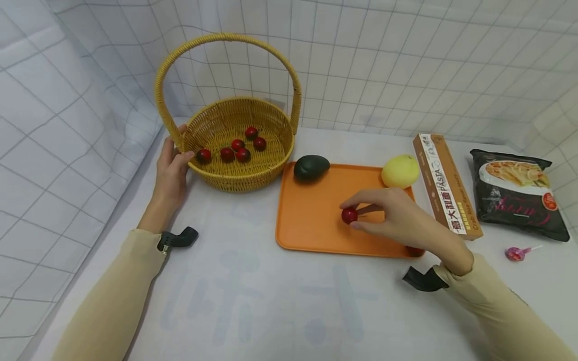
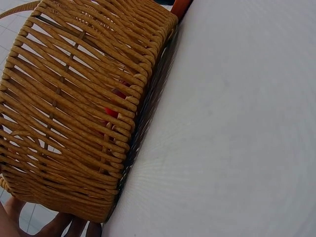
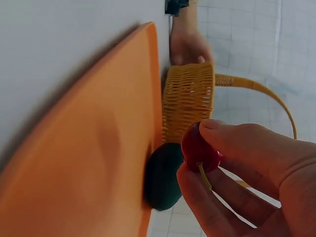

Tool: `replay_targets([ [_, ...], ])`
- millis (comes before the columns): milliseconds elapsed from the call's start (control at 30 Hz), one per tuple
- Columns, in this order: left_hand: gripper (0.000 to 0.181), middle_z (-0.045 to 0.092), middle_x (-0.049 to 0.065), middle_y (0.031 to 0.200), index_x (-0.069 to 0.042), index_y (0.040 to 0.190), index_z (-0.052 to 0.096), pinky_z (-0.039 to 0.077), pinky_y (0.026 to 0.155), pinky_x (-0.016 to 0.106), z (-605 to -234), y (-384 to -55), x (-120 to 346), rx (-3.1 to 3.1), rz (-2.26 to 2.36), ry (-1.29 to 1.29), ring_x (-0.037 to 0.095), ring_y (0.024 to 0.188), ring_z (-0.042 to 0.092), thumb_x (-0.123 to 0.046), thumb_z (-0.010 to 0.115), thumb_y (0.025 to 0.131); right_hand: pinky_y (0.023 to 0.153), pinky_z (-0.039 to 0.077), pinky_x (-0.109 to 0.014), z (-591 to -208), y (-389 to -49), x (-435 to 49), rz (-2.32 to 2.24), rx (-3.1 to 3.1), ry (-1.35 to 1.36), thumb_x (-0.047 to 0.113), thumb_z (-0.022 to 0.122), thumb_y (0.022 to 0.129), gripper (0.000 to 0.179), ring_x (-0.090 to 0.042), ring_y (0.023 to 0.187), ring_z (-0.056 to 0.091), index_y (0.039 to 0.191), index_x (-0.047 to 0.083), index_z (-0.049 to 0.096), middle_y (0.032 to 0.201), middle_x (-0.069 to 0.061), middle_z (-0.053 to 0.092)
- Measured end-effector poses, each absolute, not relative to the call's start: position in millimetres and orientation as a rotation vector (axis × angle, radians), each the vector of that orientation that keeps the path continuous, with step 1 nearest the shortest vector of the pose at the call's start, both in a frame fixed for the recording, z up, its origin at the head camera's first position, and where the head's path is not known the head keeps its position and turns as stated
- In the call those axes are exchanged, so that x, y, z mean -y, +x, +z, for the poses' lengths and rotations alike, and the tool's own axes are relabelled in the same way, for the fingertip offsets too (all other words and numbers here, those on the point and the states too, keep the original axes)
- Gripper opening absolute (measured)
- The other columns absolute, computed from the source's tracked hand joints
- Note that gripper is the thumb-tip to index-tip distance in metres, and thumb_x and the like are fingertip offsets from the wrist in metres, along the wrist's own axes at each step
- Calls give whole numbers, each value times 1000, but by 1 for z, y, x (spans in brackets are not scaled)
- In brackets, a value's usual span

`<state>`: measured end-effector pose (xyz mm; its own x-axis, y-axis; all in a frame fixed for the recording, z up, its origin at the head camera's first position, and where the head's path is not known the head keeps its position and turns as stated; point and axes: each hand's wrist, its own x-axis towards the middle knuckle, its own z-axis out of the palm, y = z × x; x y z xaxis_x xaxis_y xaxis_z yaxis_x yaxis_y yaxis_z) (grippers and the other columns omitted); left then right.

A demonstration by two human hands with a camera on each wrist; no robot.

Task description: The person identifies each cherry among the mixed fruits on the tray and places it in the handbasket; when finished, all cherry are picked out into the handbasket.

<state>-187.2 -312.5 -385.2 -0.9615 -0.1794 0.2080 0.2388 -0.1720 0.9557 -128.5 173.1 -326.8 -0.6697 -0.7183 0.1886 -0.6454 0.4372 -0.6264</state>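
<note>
My left hand (image 1: 173, 168) grips the left side of the yellow wicker basket (image 1: 241, 181), thumb over the rim and fingers around the outside. Several dark red cherries (image 1: 243, 155) lie inside it. Over the orange tray (image 1: 316, 220), my right hand (image 1: 393, 210) pinches a single red cherry (image 3: 200, 148) between thumb and fingertips. A short greenish stem (image 3: 204, 177) shows on that cherry in the right wrist view. The tray also bears a dark green avocado (image 1: 311, 168) at its back left and a yellow lemon-like fruit (image 1: 400, 171) at its back right.
Right of the tray lie a long pasta box (image 1: 447, 185), a black food packet (image 1: 519, 193) and a pink lollipop (image 1: 517, 253). A dark red thing (image 1: 413, 251) shows partly under my right wrist at the tray's front corner. The basket's tall handle (image 1: 226, 37) arches above it.
</note>
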Motion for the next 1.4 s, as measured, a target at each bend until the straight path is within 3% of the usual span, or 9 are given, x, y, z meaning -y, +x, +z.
replay_targets([
  [333, 61, 38, 8, 166, -21, 159, 45, 30, 118, 28, -384, -187, 313, 1857, -2181, -90, 26, 151, 36, -7, 54, 100, 94, 59, -38, -301, -151, -120, -1143, -2562, -1236, 12, 84, 91, 35, -12, 113, 70, 125, 17, 75, 119, 8, 76],
  [667, 61, 39, 11, 166, -23, 159, 44, 32, 116, 27, -382, -185, 315, 1872, -2168, -79, 26, 150, 38, -8, 54, 101, 90, 60, -33, -279, -183, -75, -1251, -2603, -1231, 7, 82, 91, 33, -16, 104, 73, 124, 7, 76, 120, -4, 77],
  [933, 61, 40, 11, 165, -23, 159, 45, 30, 117, 32, -383, -187, 314, 1877, -2163, -83, 26, 148, 40, -8, 54, 101, 93, 58, -28, -283, -205, -51, -1300, -2604, -1182, 6, 79, 93, 32, -17, 105, 75, 124, 4, 74, 120, -5, 76],
  [1400, 62, 37, 9, 166, -23, 160, 44, 36, 110, 25, -387, -186, 315, 1892, -2152, -76, 25, 147, 40, -8, 53, 101, 96, 57, -29, -293, -230, -21, -1199, -2658, -1085, 9, 75, 97, 37, -23, 118, 68, 133, 2, 70, 129, -12, 72],
])
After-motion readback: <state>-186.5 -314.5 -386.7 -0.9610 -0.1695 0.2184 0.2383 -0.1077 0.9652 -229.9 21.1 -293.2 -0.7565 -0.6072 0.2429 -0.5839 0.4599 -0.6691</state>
